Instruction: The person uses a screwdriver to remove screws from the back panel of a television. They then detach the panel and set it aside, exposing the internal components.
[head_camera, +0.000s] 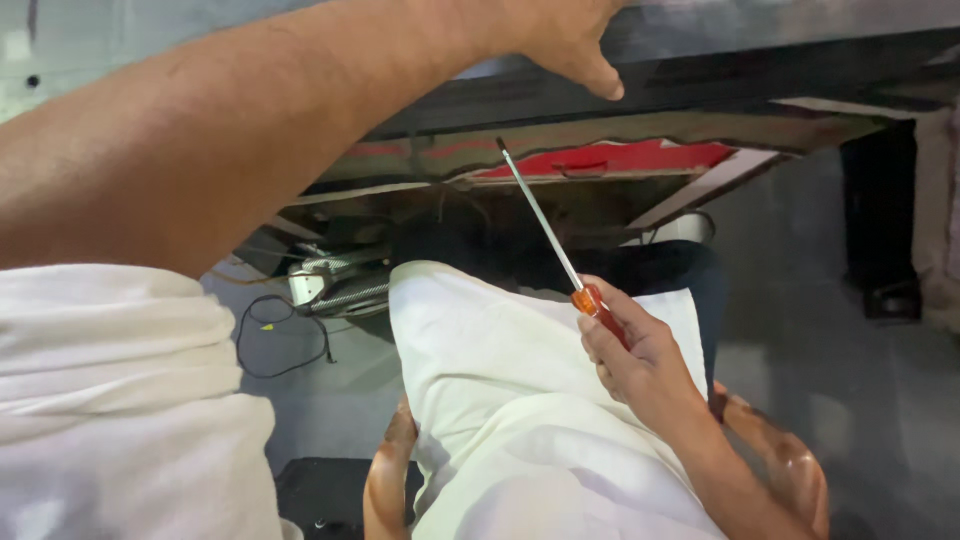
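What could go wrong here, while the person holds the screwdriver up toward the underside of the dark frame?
1. The right hand holds the screwdriver only at its orange handle; the long shaft could slip sideways.
2. The left hand rests on the dark frame above the tip, so a slip might jab it.
3. The loose black cable on the floor could snag.

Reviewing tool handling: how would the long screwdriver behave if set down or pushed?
The screwdriver looks stiff: its thin metal shaft runs straight. Its rounded orange handle would probably roll on a flat surface. It seems light, since the right hand holds it alone.
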